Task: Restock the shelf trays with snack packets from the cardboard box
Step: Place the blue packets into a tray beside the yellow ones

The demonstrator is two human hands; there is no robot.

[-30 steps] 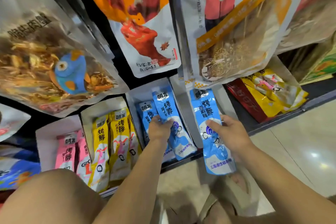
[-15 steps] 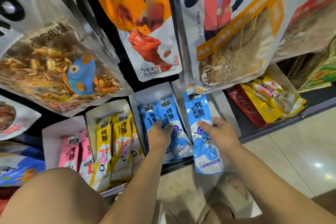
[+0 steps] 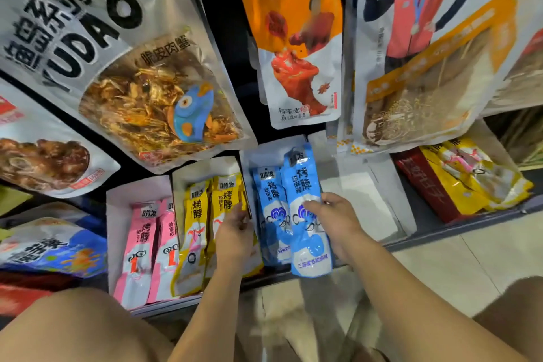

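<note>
My right hand (image 3: pixel 335 220) grips a long blue snack packet (image 3: pixel 305 185) and holds it over the white tray (image 3: pixel 252 159) of blue packets, beside another blue packet (image 3: pixel 271 203) lying in that tray. My left hand (image 3: pixel 235 232) rests on the yellow packets (image 3: pixel 226 200) in the tray to the left; its fingers curl at the edge of a yellow packet. Further left, pink packets (image 3: pixel 141 247) lie in a third white tray (image 3: pixel 114 214). The cardboard box is not in view.
Large hanging snack bags (image 3: pixel 141 82) and an orange bag (image 3: pixel 296 38) overhang the trays from above. A white tray (image 3: pixel 367 200) to the right holds no packets. A red box with yellow packets (image 3: pixel 470 176) sits at far right. Tiled floor and my knees are below.
My right hand has carried the blue packet left, from the neighbouring tray onto the blue tray. My left hand has let go of the blue packets and moved left onto the yellow ones.
</note>
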